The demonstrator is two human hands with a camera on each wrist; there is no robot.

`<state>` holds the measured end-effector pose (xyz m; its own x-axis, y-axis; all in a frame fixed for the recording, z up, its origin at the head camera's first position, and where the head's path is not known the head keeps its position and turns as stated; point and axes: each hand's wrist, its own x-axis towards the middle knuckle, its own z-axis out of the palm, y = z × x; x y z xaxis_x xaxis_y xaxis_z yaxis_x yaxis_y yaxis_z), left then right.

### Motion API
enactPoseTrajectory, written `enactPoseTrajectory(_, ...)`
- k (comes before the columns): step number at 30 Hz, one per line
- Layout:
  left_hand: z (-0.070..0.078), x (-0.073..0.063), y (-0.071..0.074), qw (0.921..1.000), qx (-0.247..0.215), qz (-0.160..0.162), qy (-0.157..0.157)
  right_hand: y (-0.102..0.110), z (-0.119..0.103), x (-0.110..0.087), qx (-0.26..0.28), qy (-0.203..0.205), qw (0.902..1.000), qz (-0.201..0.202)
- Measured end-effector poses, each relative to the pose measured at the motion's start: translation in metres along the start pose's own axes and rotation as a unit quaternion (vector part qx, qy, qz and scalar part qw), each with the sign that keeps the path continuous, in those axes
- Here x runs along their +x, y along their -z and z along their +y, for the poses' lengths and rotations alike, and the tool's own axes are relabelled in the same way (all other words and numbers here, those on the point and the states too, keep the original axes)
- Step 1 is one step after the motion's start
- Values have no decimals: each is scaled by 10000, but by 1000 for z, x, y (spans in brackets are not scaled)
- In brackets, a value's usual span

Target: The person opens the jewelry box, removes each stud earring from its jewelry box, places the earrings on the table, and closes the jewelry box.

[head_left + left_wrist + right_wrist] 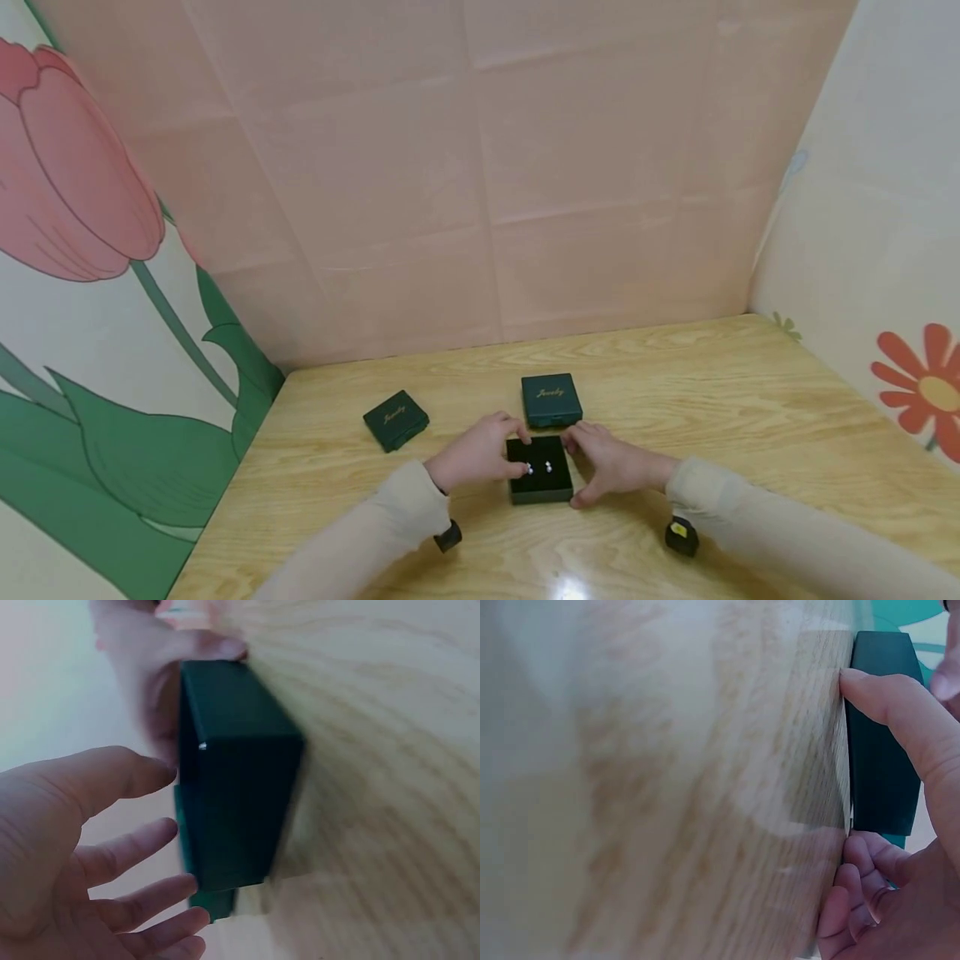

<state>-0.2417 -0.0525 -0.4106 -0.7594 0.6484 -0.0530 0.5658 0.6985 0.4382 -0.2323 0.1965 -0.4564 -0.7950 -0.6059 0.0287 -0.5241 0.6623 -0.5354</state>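
An uncovered dark green jewelry box (542, 495) lies on the table between the hands, with a black lining and a pair of small sparkling earrings (548, 467) in it. My right hand (615, 464) holds the box by its right side, thumb at the near corner, fingers curled at the far corner. Over the box's left side is my left hand (480, 454), its thumb by the left earring and its fingers loosely spread. In the left wrist view, the left fingertips (161, 776) are close to the box's rim (196, 712); contact is hard to tell.
Just behind the box lies a dark green square piece (551, 400) with gold lettering, perhaps a lid. A similar green piece (396, 420) lies angled to the left. Pink sheeting (480, 183) stands behind the wooden table (675, 383), with flower-printed panels at both sides.
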Motion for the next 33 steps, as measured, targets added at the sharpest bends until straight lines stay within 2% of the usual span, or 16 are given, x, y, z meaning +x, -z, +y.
enactPoseTrajectory(6,2,3,-8,9986,446,-264,46,0,1,1,4,-113,9999,-49)
enactPoseTrajectory(10,2,5,-12,9978,553,-343,102,-1,2,1,-23,-130,9999,-49)
enactPoseTrajectory(18,0,11,-17,9978,577,-286,163,0,0,-1,1,-29,10000,3)
enactPoseTrajectory(33,9,12,-17,9947,955,-216,298,1,-1,-1,52,11,10000,31)
